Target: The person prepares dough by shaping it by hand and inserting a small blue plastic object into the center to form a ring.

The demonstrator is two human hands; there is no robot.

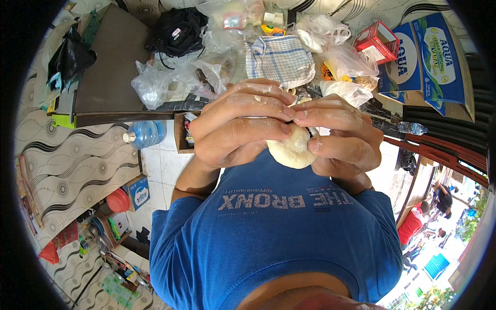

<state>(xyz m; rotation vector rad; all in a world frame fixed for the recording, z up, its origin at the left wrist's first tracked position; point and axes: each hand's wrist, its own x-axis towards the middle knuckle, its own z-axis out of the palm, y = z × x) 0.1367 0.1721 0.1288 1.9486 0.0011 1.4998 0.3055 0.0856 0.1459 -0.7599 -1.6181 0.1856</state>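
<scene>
Soft dough (292, 153) that asks for a light pinch

Watching from afar through the head view, I have a pale, rounded lump of dough held up between both hands, in front of the blue T-shirt (279, 206) and just short of the checked cloth (279, 61). The left hand (235, 124) curls over its upper left side, fingertips pressed in at the top. The right hand (347, 133) closes from the other side, thumb and fingers on the upper right edge, so both are gripping the same piece. The lower part bulges free below them. A dark spot shows among the fingertips; I can't tell whether it is a gap or something inside.

I judge the lump light, soft and easily dented, so it will take the shape of whatever presses it. The white dusting on the fingers suggests a dry, slightly slippery surface to me, with bare patches perhaps turning tacky. Thin spots could tear under a hard pull. I would hold it by the gathered upper edge with the finger pads, and let the rounded underside rest on curved fingers rather than squeeze it.
</scene>
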